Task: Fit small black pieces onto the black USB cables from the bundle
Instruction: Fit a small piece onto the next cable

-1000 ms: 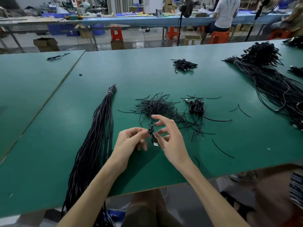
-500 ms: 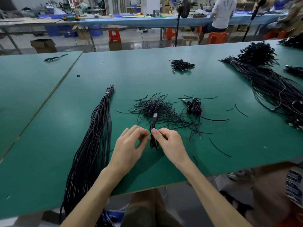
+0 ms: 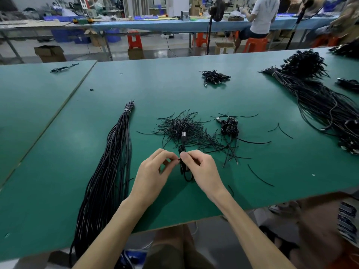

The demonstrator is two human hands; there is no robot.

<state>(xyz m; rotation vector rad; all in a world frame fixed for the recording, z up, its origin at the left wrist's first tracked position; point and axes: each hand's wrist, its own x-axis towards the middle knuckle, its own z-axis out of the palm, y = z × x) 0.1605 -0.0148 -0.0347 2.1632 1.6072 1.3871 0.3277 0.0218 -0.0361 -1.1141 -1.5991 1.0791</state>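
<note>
My left hand (image 3: 153, 171) and right hand (image 3: 202, 169) pinch a coiled cable (image 3: 183, 139) over the green table (image 3: 194, 90). Bundle (image 3: 108, 171) lies left, stools (image 3: 134, 40) far back.

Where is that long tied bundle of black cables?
In the head view, the cable bundle lies on the green table, just left of the left hand, stretching away from the near edge.

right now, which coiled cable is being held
The coiled cable pinched between the left hand and right hand, its silver plug pointing away. The other coil lies untouched on the table, further off to the right.
</note>
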